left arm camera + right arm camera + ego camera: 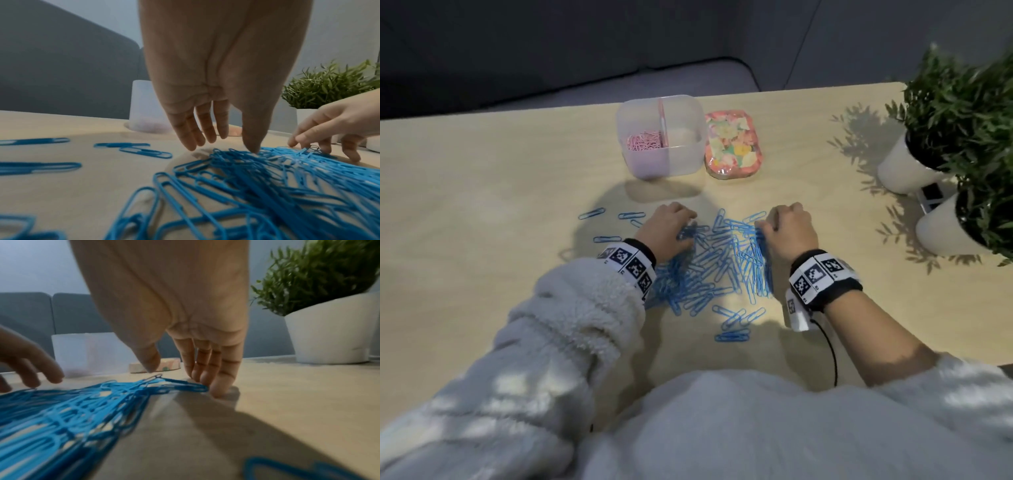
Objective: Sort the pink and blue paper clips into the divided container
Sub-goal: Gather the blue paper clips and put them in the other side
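The blue paper clips [717,263] lie heaped on the table [482,192] between your two hands, a few strays scattered beyond your left hand [667,224]. That hand rests fingers-down and extended at the heap's left edge, gripping nothing. Your right hand [787,228] presses straight fingertips [218,386] against the heap's right edge, likewise holding nothing. Ahead of both hands stands the divided container [661,137], pink paper clips [643,141] in its left compartment. A floral lid [732,144] lies just right of it.
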A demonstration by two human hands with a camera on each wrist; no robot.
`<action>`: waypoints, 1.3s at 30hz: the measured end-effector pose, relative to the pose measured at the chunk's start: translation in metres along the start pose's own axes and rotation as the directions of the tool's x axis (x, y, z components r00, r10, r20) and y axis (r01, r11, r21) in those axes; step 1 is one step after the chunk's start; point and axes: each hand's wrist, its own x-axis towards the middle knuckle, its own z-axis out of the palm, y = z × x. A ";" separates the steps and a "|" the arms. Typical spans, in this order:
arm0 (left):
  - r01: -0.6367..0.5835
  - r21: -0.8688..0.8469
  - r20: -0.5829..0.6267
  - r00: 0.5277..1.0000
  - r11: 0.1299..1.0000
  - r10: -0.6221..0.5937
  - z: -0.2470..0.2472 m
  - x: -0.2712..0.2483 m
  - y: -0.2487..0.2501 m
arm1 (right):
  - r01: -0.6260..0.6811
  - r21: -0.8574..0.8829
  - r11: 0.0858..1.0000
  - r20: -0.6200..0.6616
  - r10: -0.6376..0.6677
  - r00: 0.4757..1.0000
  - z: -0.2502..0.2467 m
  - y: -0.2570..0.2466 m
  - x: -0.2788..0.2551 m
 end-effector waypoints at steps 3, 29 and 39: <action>0.008 0.043 0.076 0.997 0.999 -0.011 0.003 0.002 0.008 | 0.132 -0.002 0.991 0.084 -0.132 0.988 0.010 -0.016 -0.002; 0.112 -0.008 -0.135 0.985 0.994 -0.112 -0.007 -0.025 -0.002 | 0.230 0.368 0.901 0.146 -0.300 0.943 -0.025 -0.076 0.021; 0.095 -0.195 -0.188 0.973 0.976 -0.132 -0.019 -0.028 -0.007 | 0.096 0.544 0.833 -0.015 -0.105 0.994 -0.046 -0.138 0.107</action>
